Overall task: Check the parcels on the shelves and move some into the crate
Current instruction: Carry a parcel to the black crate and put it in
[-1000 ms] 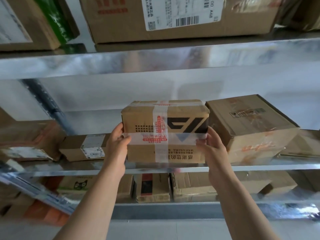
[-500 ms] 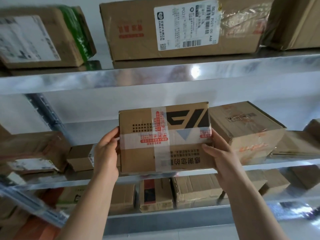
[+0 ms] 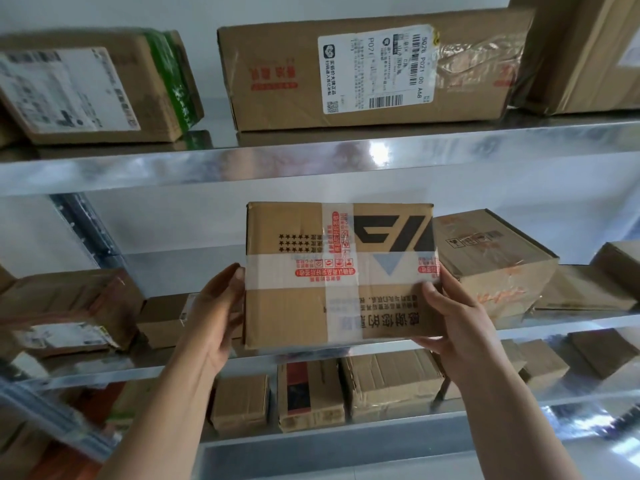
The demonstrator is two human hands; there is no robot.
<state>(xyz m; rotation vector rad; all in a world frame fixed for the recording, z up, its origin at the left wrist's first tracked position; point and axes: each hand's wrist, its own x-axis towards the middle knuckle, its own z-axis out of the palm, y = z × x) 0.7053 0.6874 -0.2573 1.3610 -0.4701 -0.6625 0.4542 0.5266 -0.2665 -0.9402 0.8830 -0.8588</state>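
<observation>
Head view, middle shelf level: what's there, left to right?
Crumpled brown parcel with white label → small flat cardboard box → left hand → brown cardboard parcel crossed with clear red-printed tape → right hand → tilted brown cardboard box → flat brown parcel at far right.

parcel lifted off shelf, tilted toward viewer

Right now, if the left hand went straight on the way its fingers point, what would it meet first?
The left hand holds the taped box by its side; beyond that, going upward, probably the upper shelf, though depth is unclear.
</observation>
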